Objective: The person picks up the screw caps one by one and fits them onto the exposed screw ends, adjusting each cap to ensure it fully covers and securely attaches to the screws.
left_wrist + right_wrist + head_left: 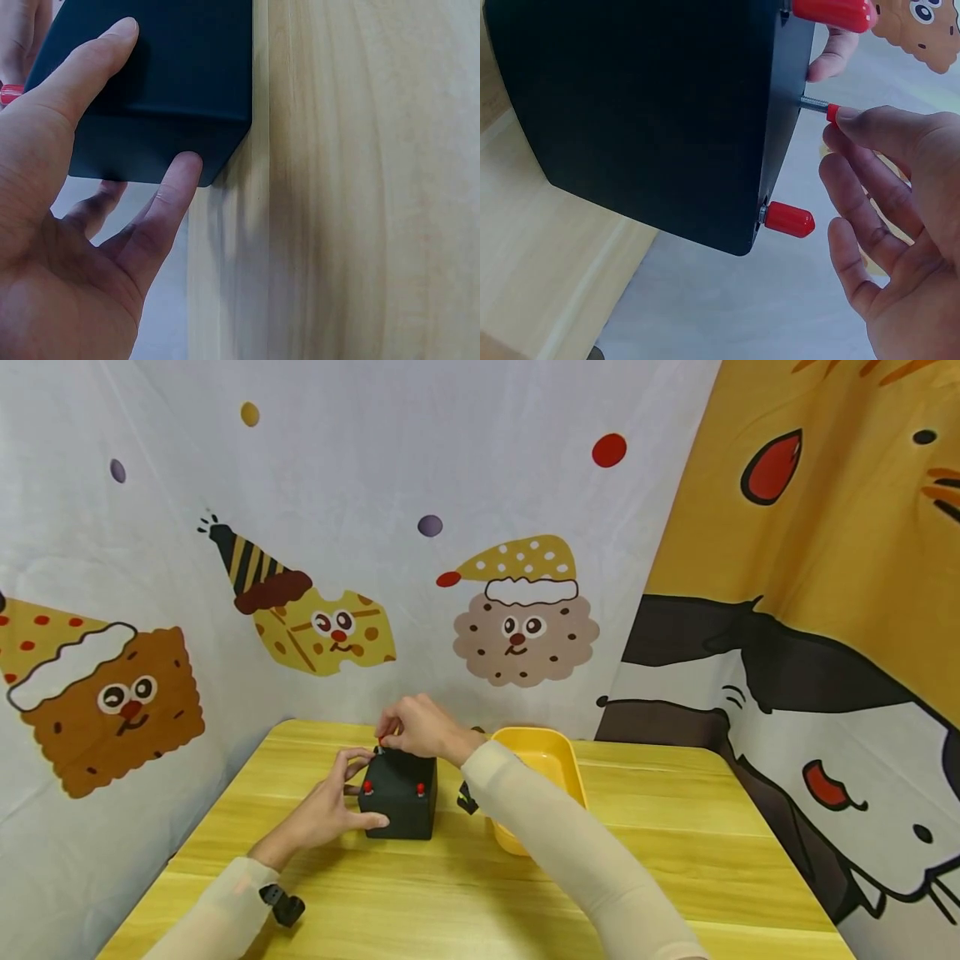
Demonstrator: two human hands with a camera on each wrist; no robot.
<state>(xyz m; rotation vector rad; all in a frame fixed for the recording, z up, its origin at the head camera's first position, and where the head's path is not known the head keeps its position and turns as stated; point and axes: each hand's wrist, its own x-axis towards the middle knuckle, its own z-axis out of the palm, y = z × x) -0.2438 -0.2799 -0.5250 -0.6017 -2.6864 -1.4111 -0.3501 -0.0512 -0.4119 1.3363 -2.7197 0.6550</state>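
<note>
A black box (401, 817) stands on the table, with red-capped bolts on its top; two of the red caps (421, 790) show at the near corners. My left hand (324, 810) holds the box from its left side. In the left wrist view its thumb (97, 64) lies on one face and a fingertip (186, 161) touches the adjoining one. At the far left corner, my right hand (426, 727) pinches a red cap (832, 112) between thumb and finger. Bare metal thread (813, 103) shows between that cap and the box.
Right of the box stands a yellow plastic tray (577, 768), partly hidden behind my right sleeve (555, 827). The wooden table (675, 827) meets a cartoon-printed cloth (420, 443) at the back. A black camera mount (282, 906) sits on my left wrist.
</note>
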